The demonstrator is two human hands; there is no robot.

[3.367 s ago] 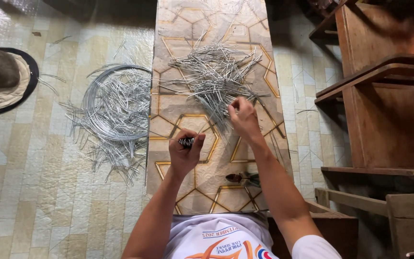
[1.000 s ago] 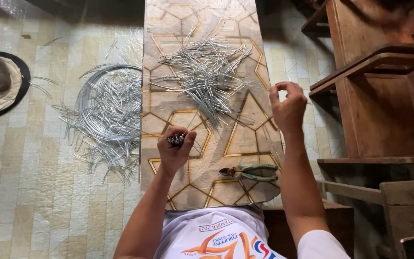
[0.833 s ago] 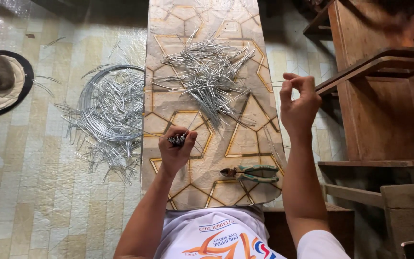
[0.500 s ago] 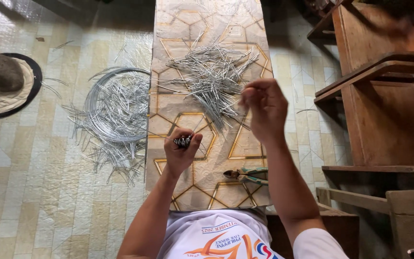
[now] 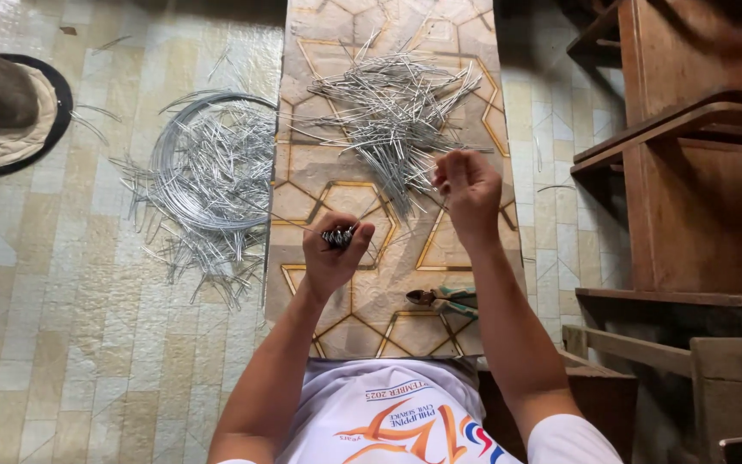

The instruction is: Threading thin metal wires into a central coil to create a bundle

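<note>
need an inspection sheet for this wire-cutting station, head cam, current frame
Surface: patterned board lying over a tiled floor.
Job's things: pile of cut wire pieces on the board; bundle of wire pieces in the left hand.
Clutter: wire coil with loose pieces on the floor; pliers on the board.
Hands: left fisted on the bundle; right hand pinched over the pile's near edge, contents unclear.
Cables: nothing seen.
Surroundings: wooden furniture at right; round mat at far left.

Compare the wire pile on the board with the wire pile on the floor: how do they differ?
The board pile is loose cut pieces alone, on the patterned board near the right hand. The floor pile lies on tiles left of the left hand and is mixed with a round wire coil. Both are silvery, short and scattered.
</note>
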